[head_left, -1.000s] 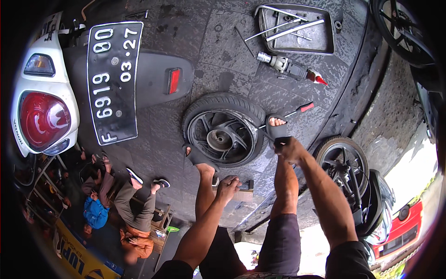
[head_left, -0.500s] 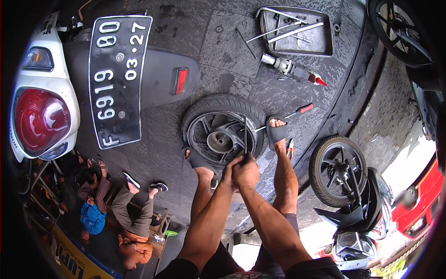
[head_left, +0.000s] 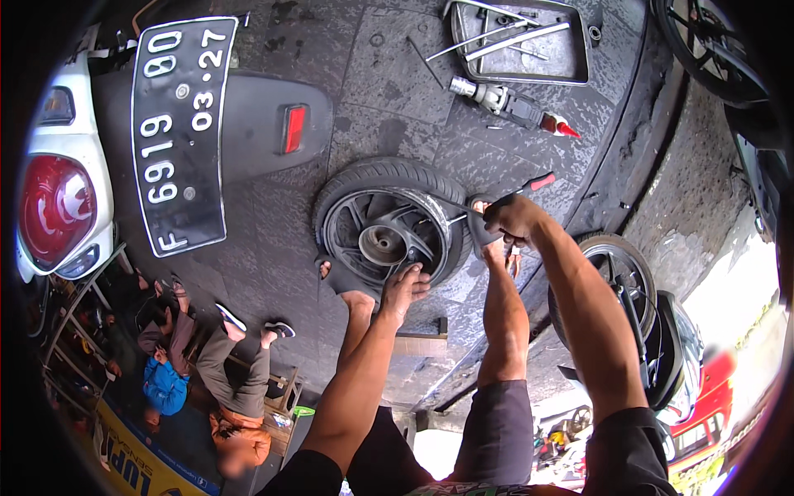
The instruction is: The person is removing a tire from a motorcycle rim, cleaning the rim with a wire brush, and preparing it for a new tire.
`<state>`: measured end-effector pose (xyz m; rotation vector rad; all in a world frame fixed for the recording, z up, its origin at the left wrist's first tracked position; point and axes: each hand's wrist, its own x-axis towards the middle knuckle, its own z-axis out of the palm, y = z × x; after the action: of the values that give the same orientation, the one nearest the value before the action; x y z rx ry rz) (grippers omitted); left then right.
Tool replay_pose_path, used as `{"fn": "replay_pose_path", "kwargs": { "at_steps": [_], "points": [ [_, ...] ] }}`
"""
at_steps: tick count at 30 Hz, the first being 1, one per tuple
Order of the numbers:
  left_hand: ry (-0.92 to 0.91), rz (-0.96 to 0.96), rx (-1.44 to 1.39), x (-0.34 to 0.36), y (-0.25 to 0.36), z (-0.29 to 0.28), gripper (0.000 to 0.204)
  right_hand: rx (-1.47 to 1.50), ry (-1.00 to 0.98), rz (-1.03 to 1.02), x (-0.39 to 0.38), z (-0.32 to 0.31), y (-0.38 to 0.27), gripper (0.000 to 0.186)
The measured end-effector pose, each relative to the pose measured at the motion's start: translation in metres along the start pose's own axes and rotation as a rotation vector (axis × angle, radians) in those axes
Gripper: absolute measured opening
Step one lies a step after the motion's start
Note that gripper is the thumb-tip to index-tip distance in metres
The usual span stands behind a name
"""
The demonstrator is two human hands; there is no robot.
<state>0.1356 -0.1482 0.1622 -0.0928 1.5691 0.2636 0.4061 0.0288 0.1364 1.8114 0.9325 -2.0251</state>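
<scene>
A wheel with a black tyre (head_left: 356, 176) and spoked rim (head_left: 382, 244) lies flat between my sandalled feet. My right hand (head_left: 514, 221) grips a dark tyre lever (head_left: 468, 207) that reaches to the rim's upper right edge. My left hand (head_left: 407, 289) is at the wheel's lower edge with its fingers apart and bent. Another rod with a red handle (head_left: 542, 181) runs to the rim beside the lever and is partly hidden by my right foot (head_left: 488, 240). Pliers (head_left: 514, 269) lie beside that foot.
A metal tool tray (head_left: 581, 37) and air tool (head_left: 500, 103) lie beyond the wheel. A scooter (head_left: 83, 208) with a rear mudguard stands left; seated people (head_left: 165, 388) are lower left. A kerb (head_left: 653, 99), another wheel (head_left: 595, 264) and motorbike parts are on the right.
My hands were together at the lower rim half a second ago; now they are apart. My right hand has swung up and right with the lever, and my left hand has released it.
</scene>
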Motion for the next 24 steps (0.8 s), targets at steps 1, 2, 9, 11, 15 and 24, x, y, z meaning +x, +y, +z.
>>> {"fn": "replay_pose_path", "kwargs": {
  "at_steps": [1, 2, 9, 11, 15, 24],
  "points": [
    [0.004, -0.005, 0.003, 0.013, -0.007, -0.005, 0.054, 0.109, -0.081, 0.114, -0.008, -0.013, -0.018, 0.012],
    [0.033, -0.020, 0.063, 0.030, -0.015, 0.008, 0.047, 0.151, -0.120, 0.143, -0.004, -0.036, -0.010, 0.009],
    [0.207, 0.449, 0.547, 0.140, -0.009, 0.041, 0.060, 0.171, -0.223, 0.153, 0.003, -0.065, -0.003, 0.006],
    [0.275, 0.310, 0.851, 0.179, 0.007, 0.004, 0.078, 0.173, -0.279, 0.083, 0.009, -0.050, -0.025, 0.007],
    [0.448, 0.128, 0.708, 0.185, 0.015, 0.099, 0.064, 0.036, -0.260, 0.166, 0.014, -0.072, 0.002, 0.021],
    [0.447, 0.139, 0.698, 0.179, 0.004, 0.093, 0.062, 0.068, -0.142, -0.621, 0.018, -0.057, 0.140, 0.045]
  ]
}}
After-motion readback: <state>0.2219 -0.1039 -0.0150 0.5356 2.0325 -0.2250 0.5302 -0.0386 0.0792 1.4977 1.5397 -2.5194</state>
